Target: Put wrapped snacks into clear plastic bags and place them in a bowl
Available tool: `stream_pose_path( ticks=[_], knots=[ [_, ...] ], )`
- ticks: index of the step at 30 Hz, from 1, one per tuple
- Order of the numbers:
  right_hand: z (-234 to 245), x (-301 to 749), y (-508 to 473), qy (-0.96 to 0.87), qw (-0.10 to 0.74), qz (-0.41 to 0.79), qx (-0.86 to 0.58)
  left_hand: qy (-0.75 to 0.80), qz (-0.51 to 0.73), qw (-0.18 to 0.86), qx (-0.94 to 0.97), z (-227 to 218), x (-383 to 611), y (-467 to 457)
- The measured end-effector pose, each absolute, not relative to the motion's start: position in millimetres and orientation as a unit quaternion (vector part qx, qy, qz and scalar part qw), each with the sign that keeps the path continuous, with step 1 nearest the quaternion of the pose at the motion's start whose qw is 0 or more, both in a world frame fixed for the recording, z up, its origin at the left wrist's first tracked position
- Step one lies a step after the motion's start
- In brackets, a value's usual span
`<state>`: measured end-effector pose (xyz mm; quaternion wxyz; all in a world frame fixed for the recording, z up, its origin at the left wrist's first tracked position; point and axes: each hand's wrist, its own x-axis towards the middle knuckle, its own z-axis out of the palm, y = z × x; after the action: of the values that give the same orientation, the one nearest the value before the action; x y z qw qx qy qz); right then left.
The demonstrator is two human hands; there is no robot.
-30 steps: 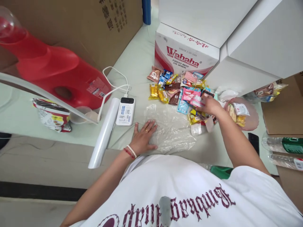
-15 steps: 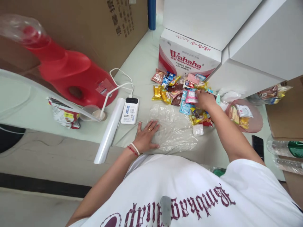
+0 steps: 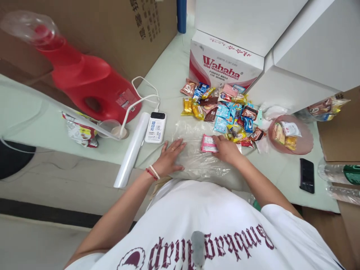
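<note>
A pink snack packet (image 3: 208, 143) is pinched in my right hand (image 3: 225, 150), just over the clear plastic bag (image 3: 194, 163) that lies flat at the front of the table. My left hand (image 3: 170, 157) rests with fingers spread on the left edge of that bag. Behind the bag lies a loose heap of wrapped snacks: blue packets (image 3: 221, 124), yellow packets (image 3: 186, 106), brown packets (image 3: 210, 115) and others. My fingertips hide part of the pink packet's right end.
A Wahaba-style water carton (image 3: 222, 62) stands behind the snacks. To the right are a pink bowl (image 3: 305, 137) holding packets and a black phone (image 3: 307, 175). On the left are a power bank (image 3: 155, 128), a white roll (image 3: 132, 152) and a red jug (image 3: 95, 82).
My right hand has come out of the snack heap, down and to the left, bringing the pink packet over the plastic bag. My left hand has stayed nearly in place.
</note>
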<state>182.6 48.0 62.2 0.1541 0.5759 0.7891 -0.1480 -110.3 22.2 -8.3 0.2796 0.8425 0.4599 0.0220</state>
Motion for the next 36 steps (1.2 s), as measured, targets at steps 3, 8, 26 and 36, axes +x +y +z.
stream_pose_path(
  ticks=[3, 8, 26, 36],
  knots=[
    [68, 203, 45, 0.765, 0.167, -0.143, 0.605, 0.453, 0.038, 0.273, 0.848, -12, -115, 21],
    [91, 195, 44, 0.795, 0.112, -0.136, 0.581, 0.445, 0.021, 0.282, 0.85, -12, -114, 25],
    [46, 239, -47, 0.832, -0.104, -0.325, 0.437, 0.38, 0.088, 0.216, 0.895, -4, -130, -14],
    [31, 238, -53, 0.724, -0.22, -0.387, 0.527, 0.458, 0.193, 0.315, 0.808, -10, -135, 17]
  ],
)
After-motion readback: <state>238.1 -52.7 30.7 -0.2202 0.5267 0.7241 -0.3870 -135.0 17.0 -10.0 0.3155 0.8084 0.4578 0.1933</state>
